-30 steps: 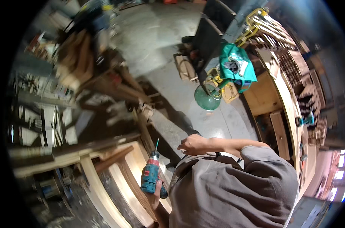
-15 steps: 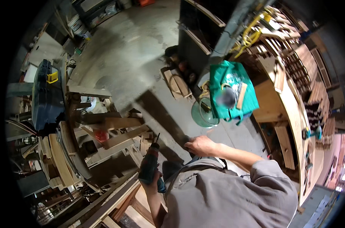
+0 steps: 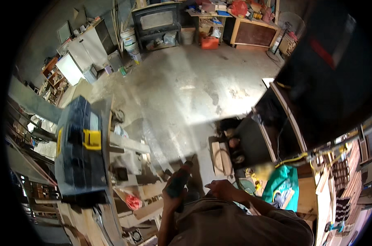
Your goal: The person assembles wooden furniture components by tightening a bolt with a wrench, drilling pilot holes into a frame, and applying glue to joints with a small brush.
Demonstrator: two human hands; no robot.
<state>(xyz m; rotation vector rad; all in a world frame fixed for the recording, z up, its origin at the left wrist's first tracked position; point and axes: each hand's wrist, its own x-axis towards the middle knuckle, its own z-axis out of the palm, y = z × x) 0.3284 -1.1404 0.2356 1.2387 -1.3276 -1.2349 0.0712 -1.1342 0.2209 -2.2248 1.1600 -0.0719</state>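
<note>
In my left hand is a dark teal cordless drill, its bit end tipped up and away from me; my fingers wrap its grip. My right hand is closed in front of my waist, to the right of the drill and apart from it. Whatever its curled fingers may hold is hidden. To the right of that hand hangs a green bag, with a pale wooden piece showing in it. A dark toolbox with yellow latches stands to the left.
Wood pieces crowd the lower left. Flat boards lie on the floor ahead, beside a large dark machine. Stacked wood strips line the right. White buckets, an orange box and a wooden cabinet stand far back.
My view has swung up toward the far side of the room, so more floor and the back wall show. The drill stays in my left hand; my right hand remains closed at my waist.
</note>
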